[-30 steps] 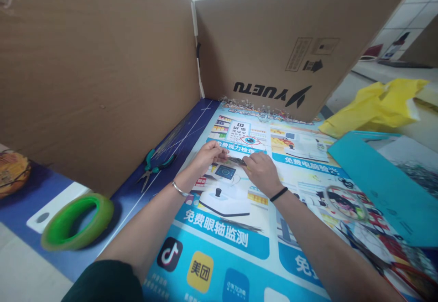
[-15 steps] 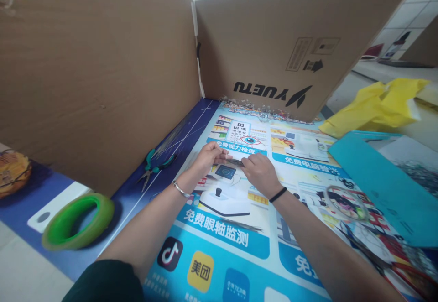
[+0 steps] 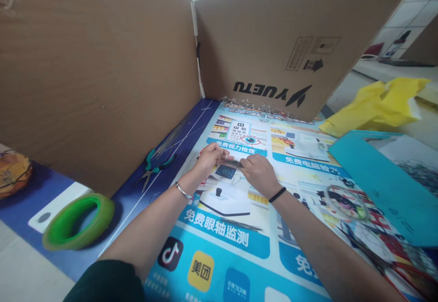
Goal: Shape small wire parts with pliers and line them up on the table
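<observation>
My left hand (image 3: 212,157) is closed in a pinch over the printed sheet (image 3: 253,247), its fingertips by a short, thin white piece too small to name. Facing it, my right hand (image 3: 258,173) is wrapped round one end of a thin dark bundle (image 3: 234,163), which looks like fine wires. The bundle spans the gap between the hands, and its left end reaches my left fingertips. Below them on the sheet lies a similar bundle of thin dark strands (image 3: 243,224).
Cardboard walls (image 3: 102,65) stand left and behind. Left lie teal-handled pliers (image 3: 150,167) and a roll of tape (image 3: 78,222). To the right are a clear ring (image 3: 328,201), scissors (image 3: 372,256), a turquoise box (image 3: 372,188) of tangled strands and a yellow bag (image 3: 372,106).
My right hand has shifted very slightly left, and the dark bundle has tilted a little. Both hands keep their closed pose; everything else stays put.
</observation>
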Motion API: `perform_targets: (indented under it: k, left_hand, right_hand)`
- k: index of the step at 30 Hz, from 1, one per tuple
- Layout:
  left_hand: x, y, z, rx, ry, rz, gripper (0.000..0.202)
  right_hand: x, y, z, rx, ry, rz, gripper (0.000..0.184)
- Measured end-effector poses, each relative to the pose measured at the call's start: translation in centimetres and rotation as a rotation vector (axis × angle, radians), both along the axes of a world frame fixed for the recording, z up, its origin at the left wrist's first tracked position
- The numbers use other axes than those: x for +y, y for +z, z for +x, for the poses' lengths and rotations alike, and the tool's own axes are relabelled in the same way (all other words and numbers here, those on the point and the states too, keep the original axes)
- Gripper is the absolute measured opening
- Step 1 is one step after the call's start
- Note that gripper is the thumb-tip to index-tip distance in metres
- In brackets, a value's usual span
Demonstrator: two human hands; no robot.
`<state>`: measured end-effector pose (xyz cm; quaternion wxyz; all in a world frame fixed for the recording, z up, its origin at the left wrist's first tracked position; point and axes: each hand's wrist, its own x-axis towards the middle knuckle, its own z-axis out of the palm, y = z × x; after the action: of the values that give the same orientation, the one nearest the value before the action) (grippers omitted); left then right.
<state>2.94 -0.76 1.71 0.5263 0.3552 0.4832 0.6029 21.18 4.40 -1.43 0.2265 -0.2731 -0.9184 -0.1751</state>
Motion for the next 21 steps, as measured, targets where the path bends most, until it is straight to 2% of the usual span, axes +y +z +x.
perform_targets:
  k: [11, 17, 21]
  left_hand:
    - [0.2, -0.8, 0.3, -0.06, -0.016, 0.023, 0.017]
    - [0.5, -0.4, -1.5, 0.144, -0.007, 0.046, 0.018]
    - [0.8, 0.2, -3.2, 0.237, 0.073, 0.063, 0.018]
  right_hand:
    - [-0.1, -0.4, -0.2, -0.003, -0.002, -0.01, 0.017]
    - [0.2, -0.3, -0.2, 0.062, -0.021, -0.043, 0.022]
    - [0.6, -0.3, -0.1, 0.131, -0.085, -0.07, 0.026]
